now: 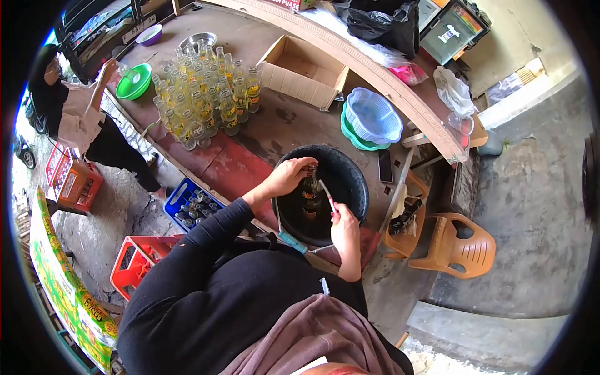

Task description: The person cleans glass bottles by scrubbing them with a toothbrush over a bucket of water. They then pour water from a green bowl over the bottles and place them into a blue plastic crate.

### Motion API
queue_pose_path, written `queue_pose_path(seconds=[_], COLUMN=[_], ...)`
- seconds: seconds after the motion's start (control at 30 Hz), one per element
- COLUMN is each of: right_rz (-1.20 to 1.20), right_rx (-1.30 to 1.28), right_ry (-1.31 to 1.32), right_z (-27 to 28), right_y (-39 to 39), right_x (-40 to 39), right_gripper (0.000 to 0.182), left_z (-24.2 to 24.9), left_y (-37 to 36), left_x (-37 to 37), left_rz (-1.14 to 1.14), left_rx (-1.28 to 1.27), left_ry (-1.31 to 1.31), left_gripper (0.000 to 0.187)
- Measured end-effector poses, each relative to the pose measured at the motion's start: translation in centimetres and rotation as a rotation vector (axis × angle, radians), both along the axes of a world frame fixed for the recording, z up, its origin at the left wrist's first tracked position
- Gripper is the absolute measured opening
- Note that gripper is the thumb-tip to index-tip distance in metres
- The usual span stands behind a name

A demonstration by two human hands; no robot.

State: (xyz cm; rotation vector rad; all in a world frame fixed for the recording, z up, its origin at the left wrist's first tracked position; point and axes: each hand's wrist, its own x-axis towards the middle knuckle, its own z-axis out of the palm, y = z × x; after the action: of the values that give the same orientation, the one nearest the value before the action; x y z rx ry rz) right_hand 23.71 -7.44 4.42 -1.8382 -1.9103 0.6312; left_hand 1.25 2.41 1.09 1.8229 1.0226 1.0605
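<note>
Over a large black bucket [354,178] with dark contents, my left hand [289,177] grips a glass bottle [310,199] by its top. The bottle hangs roughly upright inside the bucket, a printed label on its side. My right hand [345,231] is closed around a slim, pale-handled brush [327,195], whose far end reaches the bottle's side near the neck. A light blue grip [292,242] on the bucket's wire handle lies along the near rim, just in front of my body.
Many glass bottles [203,94] stand grouped beyond the bucket, near a cardboard box [306,72]. Plastic baskets [374,117] and a phone [385,166] lie to the right. A blue crate [187,203] and red crate [140,259] are on the left. Another person [81,112] stands at the table's left side.
</note>
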Motion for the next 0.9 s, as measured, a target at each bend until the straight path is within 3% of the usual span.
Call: queue_pose_path(seconds=[0.13, 0.2, 0.27, 0.33, 0.4, 0.5, 0.6, 0.67, 0.8, 0.87, 0.9], right_rz=[-0.011, 0.042, 0.043, 0.031, 0.011, 0.055, -0.035, 0.024, 0.002, -0.057, -0.001], right_rx=[0.088, 0.048, 0.001, 0.081, 0.116, -0.039, 0.031, 0.054, 0.003, 0.236, 0.23], right_ry=[0.254, -0.097, -0.15, 0.203, 0.27, -0.097, 0.186, 0.204, -0.256, -0.158, -0.154], right_z=[1.9, 1.1, 1.5, 2.1, 2.1, -0.4, 2.2, 2.7, 1.8, 3.2, 4.4], right_y=[-0.5, -0.1, 0.2, -0.1, -0.6, -0.1, -1.0, -1.9, -2.0, -2.4, -3.0], right_x=[-1.1, -0.4, -0.3, -0.8, -1.5, 0.5, -1.0, -2.0, 0.0, -0.6, -1.0], right_gripper=[0.022, 0.025, 0.025, 0.024, 0.025, 0.028, 0.026, 0.026, 0.025, 0.025, 0.025], left_z=[0.3, 0.4, 0.4, 0.3, -0.1, -0.1, -0.1, -0.5, -0.5, -0.5, -0.7], left_y=[-0.4, -0.2, -0.3, -0.4, -0.4, -0.3, -0.5, -0.7, -1.0, -0.6, -0.9], left_x=[0.0, -0.1, -0.1, -0.1, -0.1, -0.1, 0.2, 0.4, 1.0, 1.1, 1.1], left_rz=[0.035, 0.02, 0.014, 0.009, 0.021, 0.028, 0.063, 0.099, 0.182, 0.22, 0.246], left_rx=[0.07, 0.059, 0.056, 0.038, 0.112, 0.071, 0.05, 0.084, 0.206, 0.278, 0.341], left_ry=[0.155, 0.111, 0.104, 0.09, 0.072, 0.088, 0.018, 0.071, 0.147, 0.174, 0.207], left_gripper=[0.038, 0.038, 0.038, 0.038, 0.038, 0.038, 0.031, 0.029, 0.027, 0.027, 0.027])
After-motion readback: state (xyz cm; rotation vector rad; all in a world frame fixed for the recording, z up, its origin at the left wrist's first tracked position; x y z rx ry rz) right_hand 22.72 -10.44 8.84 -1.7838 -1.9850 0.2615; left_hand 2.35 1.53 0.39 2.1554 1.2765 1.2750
